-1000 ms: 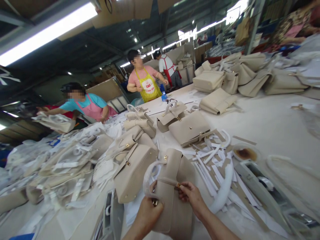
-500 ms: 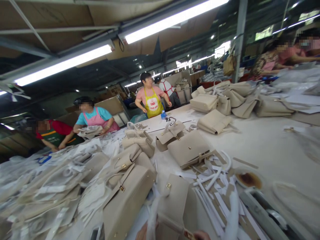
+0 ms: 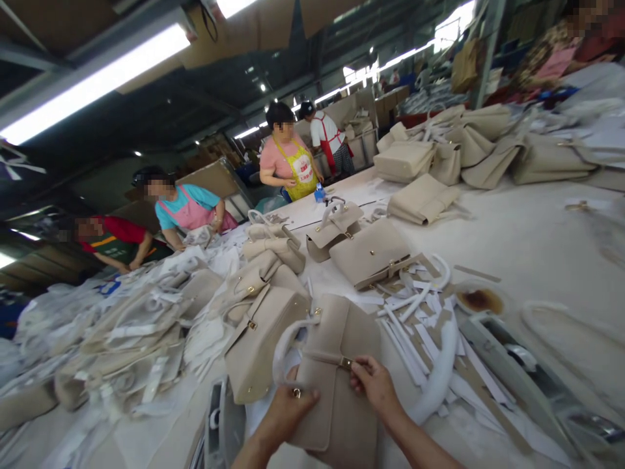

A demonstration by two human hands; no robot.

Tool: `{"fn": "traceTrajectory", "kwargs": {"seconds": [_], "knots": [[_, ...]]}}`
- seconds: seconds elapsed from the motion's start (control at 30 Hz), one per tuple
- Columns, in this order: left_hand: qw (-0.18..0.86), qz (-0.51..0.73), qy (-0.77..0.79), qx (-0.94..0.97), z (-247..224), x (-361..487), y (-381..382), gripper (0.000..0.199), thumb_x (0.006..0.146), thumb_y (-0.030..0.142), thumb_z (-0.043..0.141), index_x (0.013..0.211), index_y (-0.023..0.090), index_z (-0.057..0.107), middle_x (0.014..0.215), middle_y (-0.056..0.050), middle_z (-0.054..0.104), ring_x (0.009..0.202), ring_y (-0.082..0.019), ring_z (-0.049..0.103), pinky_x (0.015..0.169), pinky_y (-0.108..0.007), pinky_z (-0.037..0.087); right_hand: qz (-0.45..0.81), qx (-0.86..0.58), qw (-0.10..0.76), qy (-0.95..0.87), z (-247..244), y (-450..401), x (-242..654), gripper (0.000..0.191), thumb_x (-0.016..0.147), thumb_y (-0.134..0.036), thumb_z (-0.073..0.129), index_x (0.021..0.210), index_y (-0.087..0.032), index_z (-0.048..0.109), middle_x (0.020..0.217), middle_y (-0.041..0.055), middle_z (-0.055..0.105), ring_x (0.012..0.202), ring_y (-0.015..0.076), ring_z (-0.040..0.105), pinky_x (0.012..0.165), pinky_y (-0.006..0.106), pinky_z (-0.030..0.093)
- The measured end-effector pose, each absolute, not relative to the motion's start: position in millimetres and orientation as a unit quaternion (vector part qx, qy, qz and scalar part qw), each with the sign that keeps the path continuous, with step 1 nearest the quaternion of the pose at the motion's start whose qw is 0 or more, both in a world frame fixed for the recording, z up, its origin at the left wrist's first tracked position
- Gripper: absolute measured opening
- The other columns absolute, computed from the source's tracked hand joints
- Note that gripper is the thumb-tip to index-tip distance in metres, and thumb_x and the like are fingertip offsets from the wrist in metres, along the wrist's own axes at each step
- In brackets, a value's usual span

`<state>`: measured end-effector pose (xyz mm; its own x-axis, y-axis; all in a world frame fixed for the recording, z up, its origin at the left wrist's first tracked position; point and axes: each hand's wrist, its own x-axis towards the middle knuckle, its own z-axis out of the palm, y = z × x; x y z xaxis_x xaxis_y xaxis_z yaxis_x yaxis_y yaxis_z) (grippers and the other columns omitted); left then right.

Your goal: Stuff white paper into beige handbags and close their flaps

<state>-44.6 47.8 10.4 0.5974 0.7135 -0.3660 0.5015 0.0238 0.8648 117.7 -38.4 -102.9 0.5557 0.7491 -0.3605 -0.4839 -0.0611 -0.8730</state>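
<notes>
A beige handbag (image 3: 317,391) lies in front of me, its handle (image 3: 280,348) wrapped in white and its gold clasp (image 3: 346,363) near the middle. My left hand (image 3: 291,407) grips the bag's edge by a gold handle ring, the thumb on top and the other fingers partly hidden. With thumb and fingers pinched together, my right hand (image 3: 370,384) is at the clasp and strap end. Just left of this bag rests a second beige handbag (image 3: 273,339), close to it.
White and brown strips (image 3: 415,352) are scattered to the right, beside a dish with brown liquid (image 3: 481,299). Grey tape dispensers (image 3: 517,365) stand right and left of me. More bags (image 3: 371,251) and wrapped pieces cover the table. Several co-workers stand along the far side.
My view has tilted down, bringing both hands and more of the handbag into sight. The person in the pink apron has lowered the piece they held toward the table.
</notes>
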Motion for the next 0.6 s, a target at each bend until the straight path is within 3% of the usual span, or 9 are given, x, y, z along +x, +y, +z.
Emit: {"fn": "traceTrajectory", "kwargs": {"seconds": [0.2,0.33,0.4,0.6], "knots": [[0.654,0.087,0.423,0.621,4,-55,52,0.049,0.069,0.032,0.067,0.114,0.018,0.055,0.107,-0.006,0.064,0.100,-0.026,0.056,0.087,-0.037,0.045,0.451,-0.593,0.655,-0.126,-102,-30,108,0.049,0.067,-0.062,0.058,0.088,-0.018,0.053,0.065,0.0022,0.061,0.053,0.0169,0.058,0.046,0.028,0.045],[0.725,0.077,0.395,0.559,-5,-63,58,0.054,0.065,0.035,0.069,0.114,0.017,0.055,0.105,-0.008,0.065,0.096,-0.026,0.059,0.085,-0.037,0.046,0.338,-0.659,0.611,-0.280,-98,-36,106,0.028,0.081,-0.048,0.052,0.085,-0.022,0.061,0.081,0.0050,0.063,0.078,0.0206,0.059,0.074,0.036,0.047],[0.741,0.072,0.390,0.541,-8,-64,60,0.057,0.063,0.036,0.072,0.114,0.017,0.055,0.104,-0.008,0.065,0.094,-0.026,0.060,0.084,-0.037,0.046,0.240,-0.701,0.557,-0.375,-99,-39,106,0.028,0.088,-0.042,0.043,0.090,-0.024,0.064,0.089,0.0066,0.059,0.087,0.0212,0.057,0.083,0.038,0.044],[0.774,0.069,0.374,0.507,-10,-66,63,0.065,0.058,0.033,0.074,0.118,0.020,0.053,0.106,-0.006,0.065,0.096,-0.026,0.059,0.086,-0.037,0.045,0.156,-0.722,0.485,-0.469,-110,-34,100,0.029,0.092,-0.032,0.035,0.100,-0.021,0.060,0.089,0.0083,0.058,0.086,0.0204,0.056,0.083,0.037,0.046]]}}
